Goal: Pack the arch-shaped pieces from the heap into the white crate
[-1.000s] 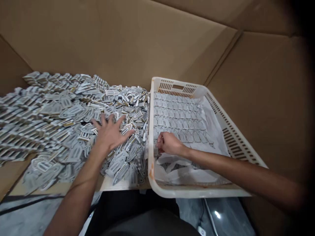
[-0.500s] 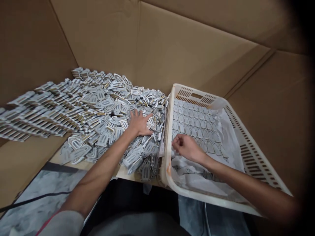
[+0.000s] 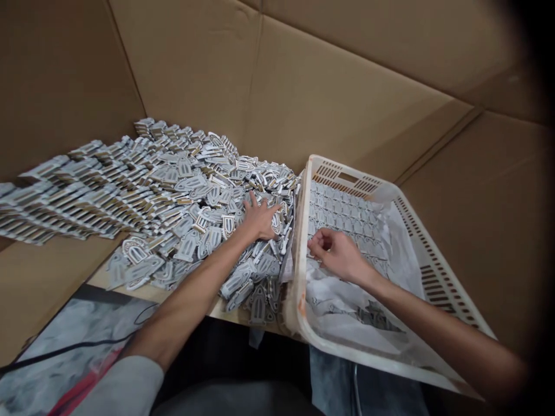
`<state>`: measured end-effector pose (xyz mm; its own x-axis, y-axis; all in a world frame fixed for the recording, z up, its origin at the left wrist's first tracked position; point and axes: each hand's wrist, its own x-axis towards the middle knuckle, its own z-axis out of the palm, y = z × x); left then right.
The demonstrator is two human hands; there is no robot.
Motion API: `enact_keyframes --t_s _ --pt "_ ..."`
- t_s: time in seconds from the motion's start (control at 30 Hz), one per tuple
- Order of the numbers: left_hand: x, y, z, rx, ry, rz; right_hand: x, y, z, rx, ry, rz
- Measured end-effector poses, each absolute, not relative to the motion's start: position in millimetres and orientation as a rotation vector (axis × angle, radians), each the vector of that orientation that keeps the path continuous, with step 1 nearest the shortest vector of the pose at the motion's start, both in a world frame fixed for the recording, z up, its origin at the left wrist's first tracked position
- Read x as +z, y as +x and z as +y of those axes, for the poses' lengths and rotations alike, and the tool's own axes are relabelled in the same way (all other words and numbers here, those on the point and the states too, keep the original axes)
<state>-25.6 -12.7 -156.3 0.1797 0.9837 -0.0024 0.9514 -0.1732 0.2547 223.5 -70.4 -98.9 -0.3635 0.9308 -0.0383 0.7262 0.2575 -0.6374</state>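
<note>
The person's left hand (image 3: 260, 221) is spread wide, palm down, over a loose heap of flat, grey-and-white tag-shaped pieces with slotted middles (image 3: 188, 247). Its fingers are splayed apart and touch the pieces at the heap's right side, and I can't see them closed around any one of them. The right hand (image 3: 340, 254) is over the left side of a shallow, off-white plastic basket with slotted walls (image 3: 373, 359), thumb and fingertips curled toward each other. From here I can't tell whether something small is pinched between them.

Inside the basket, beyond that hand, similar grey pieces lie flat in close, neat rows (image 3: 342, 211) on a thin, crinkled white sheet (image 3: 405, 254). Near the front, rumpled sheeting partly covers a few more. The basket stands just beside the heap, its long left rim toward it.

Farther left, more of the pieces are packed in leaning, stepped stacks (image 3: 78, 199) that run back to the corner. Tall brown cardboard walls (image 3: 347, 98) rise behind everything. A pale tabletop edge (image 3: 102, 279) shows below the heap, and a thin black cable (image 3: 65, 350) runs at lower left, near the person's grey sleeve (image 3: 124, 387).
</note>
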Motion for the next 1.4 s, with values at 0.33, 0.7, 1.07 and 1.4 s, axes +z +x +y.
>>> enact_keyframes --t_s 0.33,0.7,1.07,1.4 --pt "-155.9 -16.7 6.5 0.51 2.148 2.115 -70.7 220.1 -68.3 0.767 -1.506 -2.116" --pt "-159.1 -40.7 20.5 1.188 1.721 2.209 -39.4 164.5 -11.3 0.45 -1.314 -2.339" --pt "-163.5 -57.3 27.6 1.937 1.227 1.866 -55.8 77.4 49.3 0.528 -1.33 -2.795" --pt "-174.0 -70.3 47.6 2.207 0.812 1.606 -55.4 72.9 39.2 0.614 -0.963 -2.511"
